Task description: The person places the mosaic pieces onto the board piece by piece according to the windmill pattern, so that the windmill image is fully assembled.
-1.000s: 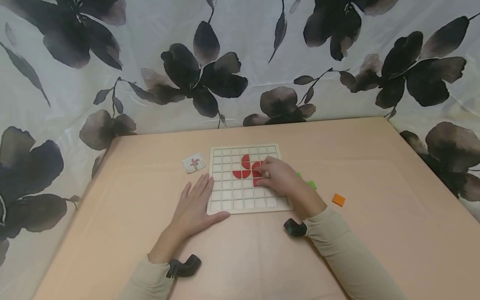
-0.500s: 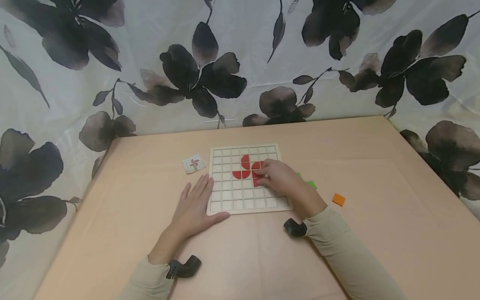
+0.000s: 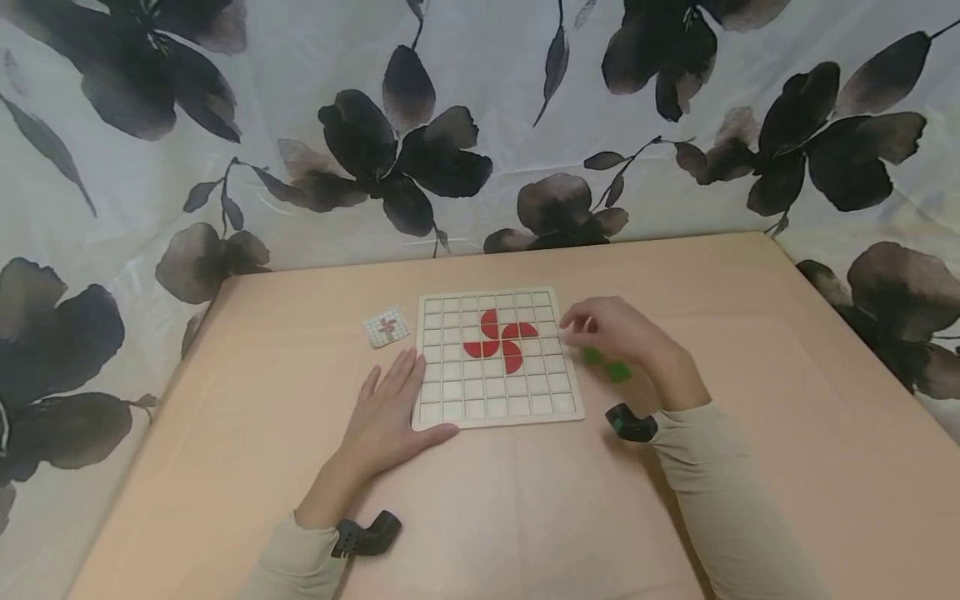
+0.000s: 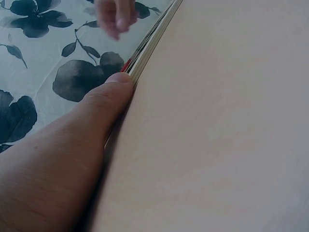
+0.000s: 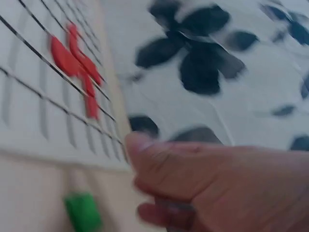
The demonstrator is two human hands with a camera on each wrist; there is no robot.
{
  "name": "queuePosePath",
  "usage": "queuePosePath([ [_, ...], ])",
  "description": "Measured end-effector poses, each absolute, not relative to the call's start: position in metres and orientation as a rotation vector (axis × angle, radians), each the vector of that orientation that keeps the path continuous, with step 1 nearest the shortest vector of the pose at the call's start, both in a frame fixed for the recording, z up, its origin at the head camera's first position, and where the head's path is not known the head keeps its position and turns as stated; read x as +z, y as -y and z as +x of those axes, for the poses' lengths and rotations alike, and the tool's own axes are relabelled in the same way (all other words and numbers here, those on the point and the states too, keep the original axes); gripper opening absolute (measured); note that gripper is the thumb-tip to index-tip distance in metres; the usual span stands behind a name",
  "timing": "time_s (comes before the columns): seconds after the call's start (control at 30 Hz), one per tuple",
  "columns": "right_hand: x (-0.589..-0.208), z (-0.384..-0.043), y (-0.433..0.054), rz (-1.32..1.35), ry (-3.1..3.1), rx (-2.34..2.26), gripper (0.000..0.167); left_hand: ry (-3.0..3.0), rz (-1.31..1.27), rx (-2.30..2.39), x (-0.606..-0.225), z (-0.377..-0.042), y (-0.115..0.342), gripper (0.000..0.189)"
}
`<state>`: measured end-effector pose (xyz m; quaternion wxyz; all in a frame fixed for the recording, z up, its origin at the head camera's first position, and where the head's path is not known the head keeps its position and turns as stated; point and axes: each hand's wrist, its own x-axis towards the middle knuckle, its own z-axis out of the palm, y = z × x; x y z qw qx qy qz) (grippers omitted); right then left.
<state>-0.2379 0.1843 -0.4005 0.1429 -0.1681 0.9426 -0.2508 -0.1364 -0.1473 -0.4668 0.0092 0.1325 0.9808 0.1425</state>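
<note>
A white gridded board (image 3: 450,392) lies on the table, with red quarter-round tiles (image 3: 512,356) forming a pinwheel near its middle. My left hand (image 3: 382,412) rests at the board's lower left corner. Its straight fingers lie along the left edge, and its thumb (image 4: 113,92) touches the front edge. Just off the board's right side hovers my right hand (image 3: 618,333), fingers loosely bent, with nothing seen between them. Close below it are two green tiles (image 3: 592,356), one of which shows as a green piece (image 5: 83,211) in the right wrist view.
A small pattern card (image 3: 386,327) with a red figure lies left of the board. The peach-coloured table (image 3: 510,517) meets a flower-printed cloth (image 3: 525,150) behind it. My right forearm (image 3: 720,467) reaches across the table's right part.
My right hand has left the red tile on the board and moved right, past the board's edge. The whole pinwheel now shows; the orange tile is hidden. The left hand stays put.
</note>
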Motion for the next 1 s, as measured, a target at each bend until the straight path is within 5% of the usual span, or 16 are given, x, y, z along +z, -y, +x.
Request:
queuePosePath([
  [0.23,-0.399,-0.240,-0.222,-0.422,-2.588,-0.648,0.036,-3.074,0.414,0.451,-0.467,-0.136,0.148,0.113],
  [0.73,-0.409,-0.243,-0.214,-0.493,-2.608,-0.600,0.020,-3.073,0.410,0.443,-0.469,-0.136,0.148,0.114],
  [1.0,-0.406,-0.242,-0.195,-0.479,-2.741,-0.630,0.029,-3.073,0.413,0.447,-0.470,-0.136,0.149,0.114],
])
